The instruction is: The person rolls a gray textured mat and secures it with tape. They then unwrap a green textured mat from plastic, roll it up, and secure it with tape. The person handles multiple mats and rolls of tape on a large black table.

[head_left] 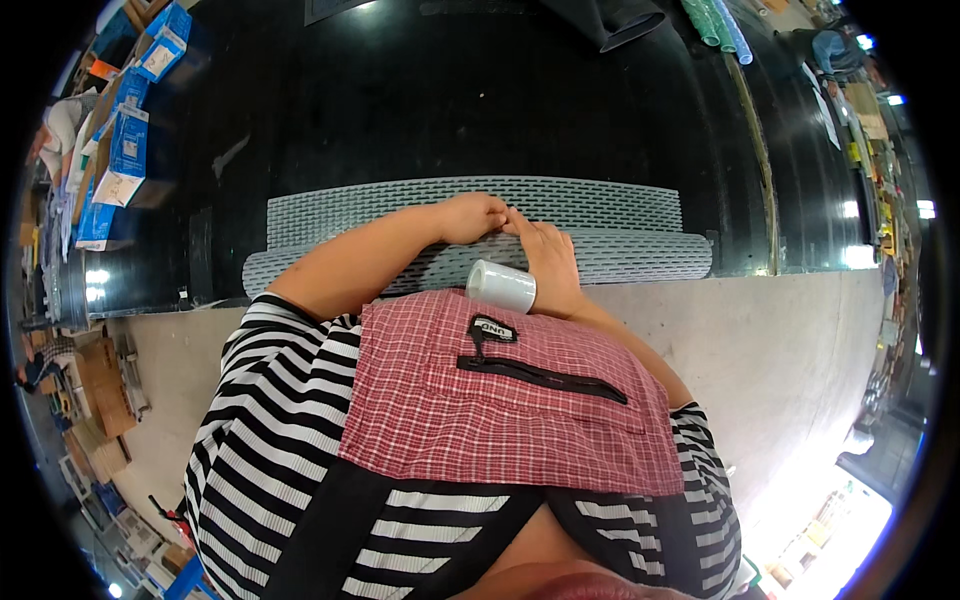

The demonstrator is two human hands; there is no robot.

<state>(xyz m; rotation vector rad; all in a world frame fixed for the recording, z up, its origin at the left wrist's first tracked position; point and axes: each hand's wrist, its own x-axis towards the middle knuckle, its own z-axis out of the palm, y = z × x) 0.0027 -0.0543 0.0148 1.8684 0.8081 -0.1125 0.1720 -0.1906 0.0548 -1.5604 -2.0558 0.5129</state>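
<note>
My left hand and my right hand meet at the fingertips above a grey perforated mat. Both hands are closed in a pinch; whatever lies between the fingers is too small to make out. The mat's near part forms a long roll, while its far part extends beyond the hands. Against my right wrist rests a roll of clear film, its hollow end turned left. My forearms hide parts of the mat.
The mat lies along the near edge of a wide black table. Blue boxes stand at the left. At the far right are green and blue rolls, near a dark rolled sheet. Other people are at both sides.
</note>
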